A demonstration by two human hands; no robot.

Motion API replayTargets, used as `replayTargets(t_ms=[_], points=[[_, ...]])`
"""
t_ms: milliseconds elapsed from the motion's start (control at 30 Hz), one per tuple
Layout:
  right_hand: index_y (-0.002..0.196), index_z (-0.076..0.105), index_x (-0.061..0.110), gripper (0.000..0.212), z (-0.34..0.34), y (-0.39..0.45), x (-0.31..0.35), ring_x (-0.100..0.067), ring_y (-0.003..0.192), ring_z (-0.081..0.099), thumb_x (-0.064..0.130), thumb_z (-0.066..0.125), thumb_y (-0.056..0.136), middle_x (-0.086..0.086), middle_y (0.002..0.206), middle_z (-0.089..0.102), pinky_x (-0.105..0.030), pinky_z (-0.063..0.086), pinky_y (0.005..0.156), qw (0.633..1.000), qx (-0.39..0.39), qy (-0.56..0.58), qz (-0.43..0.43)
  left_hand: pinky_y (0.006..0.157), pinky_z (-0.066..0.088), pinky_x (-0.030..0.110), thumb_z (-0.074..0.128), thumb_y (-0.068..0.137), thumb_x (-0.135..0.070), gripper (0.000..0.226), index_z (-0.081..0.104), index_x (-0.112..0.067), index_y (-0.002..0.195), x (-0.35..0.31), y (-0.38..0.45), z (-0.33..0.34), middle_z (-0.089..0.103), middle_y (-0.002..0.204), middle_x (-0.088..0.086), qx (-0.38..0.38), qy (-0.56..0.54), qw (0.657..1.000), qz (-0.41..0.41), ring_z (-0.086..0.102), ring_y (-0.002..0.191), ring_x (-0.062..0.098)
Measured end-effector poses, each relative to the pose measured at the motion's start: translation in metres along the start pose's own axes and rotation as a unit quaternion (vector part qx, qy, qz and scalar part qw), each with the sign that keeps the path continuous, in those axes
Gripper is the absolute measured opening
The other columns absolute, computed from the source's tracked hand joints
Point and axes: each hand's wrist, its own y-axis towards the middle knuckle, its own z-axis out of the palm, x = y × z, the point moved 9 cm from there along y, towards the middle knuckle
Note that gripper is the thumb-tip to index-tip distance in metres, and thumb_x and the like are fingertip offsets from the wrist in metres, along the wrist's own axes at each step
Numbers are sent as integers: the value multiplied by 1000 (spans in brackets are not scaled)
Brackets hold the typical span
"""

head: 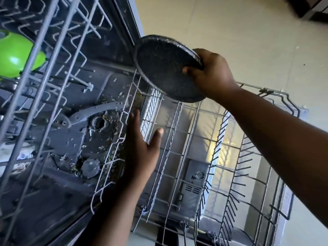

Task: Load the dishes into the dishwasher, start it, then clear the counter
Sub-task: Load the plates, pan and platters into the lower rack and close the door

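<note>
Dishes show up twice: one round black speckled plate (166,71) and one bright green plastic bowl (16,54). The right hand (213,73) holds the plate by its edge, with the fingers curled round the rim and the thumb on the speckled face. The plate is tilted and hangs in the air above the far corner of the pulled-out grey wire bottom rack (204,157). It is close to the rack, but I cannot tell if it touches the wires.

The left hand (142,144) holds nothing. Its fingers are straight and a little apart, and the hand is over the near side of the bottom rack.

The green bowl sits in the grey wire upper rack (58,41), well apart from the plate.

Under that rack is the dark floor of the dishwasher tub (79,139), with one grey spray arm (94,112) and many bits of food scattered on it.
</note>
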Motion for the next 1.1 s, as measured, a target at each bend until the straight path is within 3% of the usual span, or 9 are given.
replayTargets(t_ms=[167, 300, 467, 567, 700, 800, 933, 1000, 1100], points=[[111, 66, 19, 26, 9, 11, -14, -10, 86, 55, 17, 65, 85, 6, 90, 62, -19, 38, 70, 1000, 3, 12, 9, 115, 22, 28, 65, 88, -31, 68, 34, -16, 147, 19, -19, 16, 26, 156, 8, 36, 44, 998, -23, 25, 143, 19], [115, 65, 17, 27, 27, 6, -31, -19, 94, 60, 19, 66, 88, -3, 100, 67, -24, 43, 75, 999, 39, -9, 29, 110, 14, 17, 65, 88, -31, 64, 37, -18, 145, 22, -18, 21, 25, 156, 5, 41, 43, 998, -21, 22, 144, 17], [131, 48, 11, 40, 43, -5, -40, -33, 103, 59, 25, 59, 95, -15, 113, 66, -27, 38, 74, 996, 44, -77, 33, 115, 20, 28, 63, 90, -30, 64, 35, -16, 146, 20, -13, 26, 23, 157, 5, 51, 35, 998, -10, 22, 144, 15], [131, 41, 8, 42, 38, -13, -41, -36, 100, 59, 27, 57, 96, -19, 114, 64, -32, 40, 72, 991, 35, -124, 33, 116, 24, 35, 59, 88, -39, 68, 34, -16, 146, 22, -14, 29, 27, 155, 5, 56, 30, 998, -17, 25, 143, 16], [146, 30, 16, 57, 28, -31, -38, -36, 115, 53, 20, 55, 95, -19, 132, 51, -47, 47, 93, 991, 25, -130, 17, 115, 26, 40, 58, 87, -39, 69, 32, -17, 147, 19, -21, 28, 28, 155, 6, 68, 61, 996, -14, 28, 142, 20], [150, 27, 18, 61, 10, -42, -35, -33, 124, 48, 17, 53, 95, -16, 139, 46, -45, 42, 103, 996, 6, -89, 26, 115, 27, 46, 52, 84, -47, 74, 32, -16, 148, 14, -30, 23, 30, 155, 7, 79, 86, 993, -16, 27, 143, 22], [146, 34, 19, 53, -19, -75, -27, -31, 126, 48, 21, 53, 96, -11, 141, 48, -42, 41, 103, 994, -10, -104, 37, 113, 28, 50, 34, 81, -64, 83, 30, -16, 148, -3, -53, 6, 30, 155, 7, 101, 117, 988, -9, 27, 143, 24], [144, 36, 17, 52, -27, -100, -15, -30, 128, 46, 26, 54, 96, -11, 141, 48, -40, 38, 104, 988, 14, -148, 26, 112, 29, 51, 32, 81, -64, 83, 28, -16, 149, -12, -67, -6, 29, 155, 7, 111, 139, 984, -10, 26, 143, 24], [148, 27, 18, 64, -19, -146, 11, -28, 138, 33, 42, 53, 94, -10, 151, 35, -42, 30, 111, 963, 129, -235, 18, 114, 24, 49, 44, 90, -57, 77, 20, -18, 152, -32, -97, -28, 22, 158, 6, 143, 184, 972, -18, 20, 145, 24]])
